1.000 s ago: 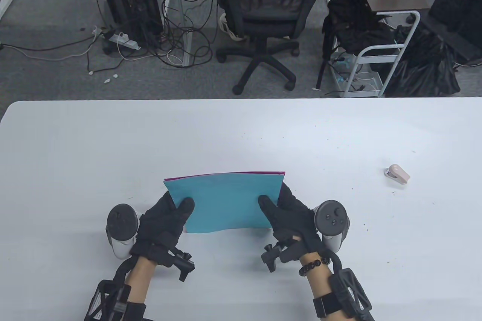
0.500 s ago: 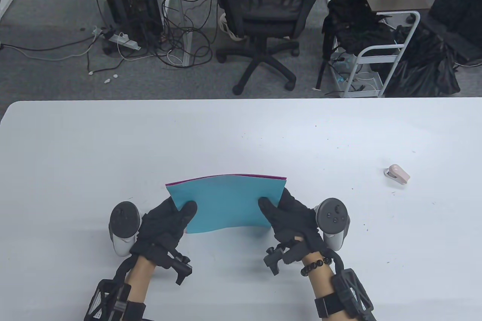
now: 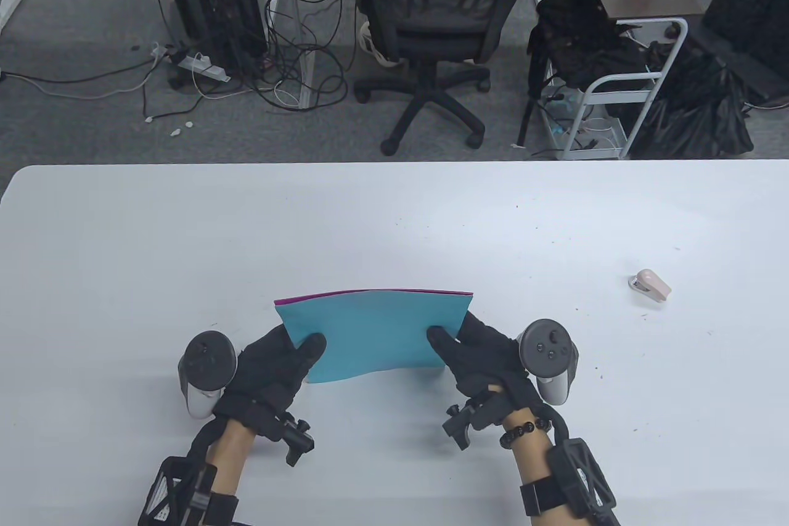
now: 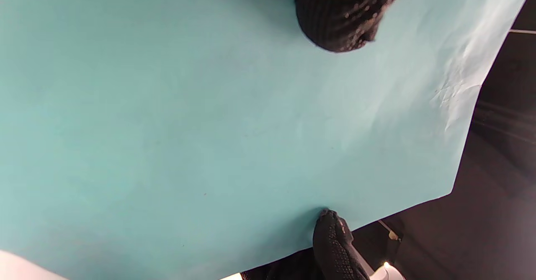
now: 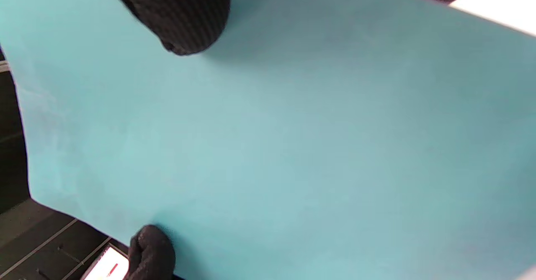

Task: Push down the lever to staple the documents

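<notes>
The teal and magenta sheets [image 3: 373, 332] are being gripped at both side edges by the left hand [image 3: 271, 369] and right hand [image 3: 487, 359], and are being nudged slightly rightward, edges seemingly being squared. The stapler [image 3: 650, 287] is being left untouched, well apart on the table [image 3: 123, 254].

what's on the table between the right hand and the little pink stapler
Nothing but bare white table with a few dark specks lies between the right hand and the stapler; the table view shows it.
</notes>
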Demonstrator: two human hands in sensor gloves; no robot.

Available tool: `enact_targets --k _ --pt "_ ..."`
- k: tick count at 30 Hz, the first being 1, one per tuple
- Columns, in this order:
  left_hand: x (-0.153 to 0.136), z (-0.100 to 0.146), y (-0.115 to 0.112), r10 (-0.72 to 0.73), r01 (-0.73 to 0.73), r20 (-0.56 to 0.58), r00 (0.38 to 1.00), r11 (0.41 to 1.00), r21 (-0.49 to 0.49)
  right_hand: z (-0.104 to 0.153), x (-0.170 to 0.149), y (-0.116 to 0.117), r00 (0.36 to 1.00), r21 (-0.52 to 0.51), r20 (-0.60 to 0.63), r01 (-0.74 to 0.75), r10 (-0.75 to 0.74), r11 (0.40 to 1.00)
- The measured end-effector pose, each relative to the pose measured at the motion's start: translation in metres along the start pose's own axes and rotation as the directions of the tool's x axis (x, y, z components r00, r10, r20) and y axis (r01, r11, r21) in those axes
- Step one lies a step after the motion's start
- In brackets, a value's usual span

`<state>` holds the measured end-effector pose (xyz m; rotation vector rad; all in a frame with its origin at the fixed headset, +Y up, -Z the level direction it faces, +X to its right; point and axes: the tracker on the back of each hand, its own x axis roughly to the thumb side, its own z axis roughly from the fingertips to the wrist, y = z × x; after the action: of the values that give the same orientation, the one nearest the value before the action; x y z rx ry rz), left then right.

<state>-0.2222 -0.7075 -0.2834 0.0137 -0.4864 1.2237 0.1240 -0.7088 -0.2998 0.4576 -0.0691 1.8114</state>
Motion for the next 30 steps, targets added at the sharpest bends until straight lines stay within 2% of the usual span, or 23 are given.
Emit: enact_targets --k 10,24,30 --pt "-0.004 0.000 0.003 -0.054 0.053 -0.015 0.998 0.997 -0.052 0.000 -0.002 -0.001 0.999 0.042 -0.020 -0.027 0.028 0.999" --pt "-0.004 0.000 0.000 -0.043 0.044 -0.014 0.999 0.998 0.038 -0.001 -0.002 0.000 0.999 0.028 -0.014 -0.042 0.043 0.999" --pt "0.006 -0.001 0.003 -0.087 0.087 -0.004 0.996 0.994 0.069 -0.002 0.001 0.000 0.999 0.024 -0.006 -0.046 0.046 0.999"
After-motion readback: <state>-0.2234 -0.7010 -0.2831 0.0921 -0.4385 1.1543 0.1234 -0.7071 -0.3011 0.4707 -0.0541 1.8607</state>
